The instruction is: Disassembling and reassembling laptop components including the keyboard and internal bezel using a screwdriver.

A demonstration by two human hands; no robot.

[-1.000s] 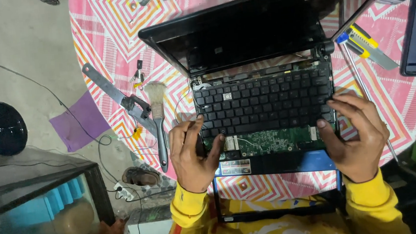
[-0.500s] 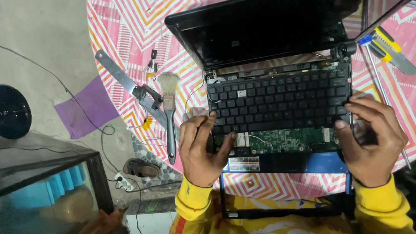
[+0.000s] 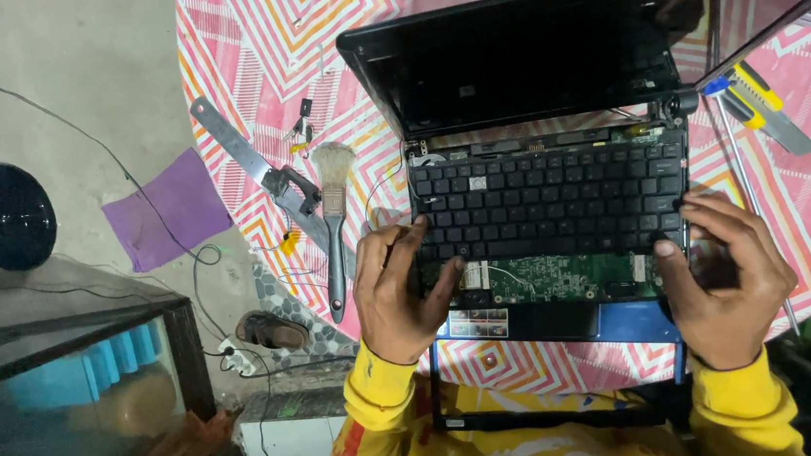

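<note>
Head view: both hands [image 3: 396, 292] [image 3: 723, 283] press flat black plastic keyboard [image 3: 550, 205].

hands 2 [image 3: 396, 292] [image 3: 723, 278] | laptop 1 [image 3: 544, 138] | brush 1 [image 3: 333, 215] | screwdrivers 2 [image 3: 741, 96] | purple cloth 1 [image 3: 166, 208]

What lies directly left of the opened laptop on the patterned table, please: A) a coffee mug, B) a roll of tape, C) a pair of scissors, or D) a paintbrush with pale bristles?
D: a paintbrush with pale bristles and a dark handle lies on the table just left of the laptop, beside the left hand, which rests on the keyboard's left edge; the right hand is at the right edge.
</note>
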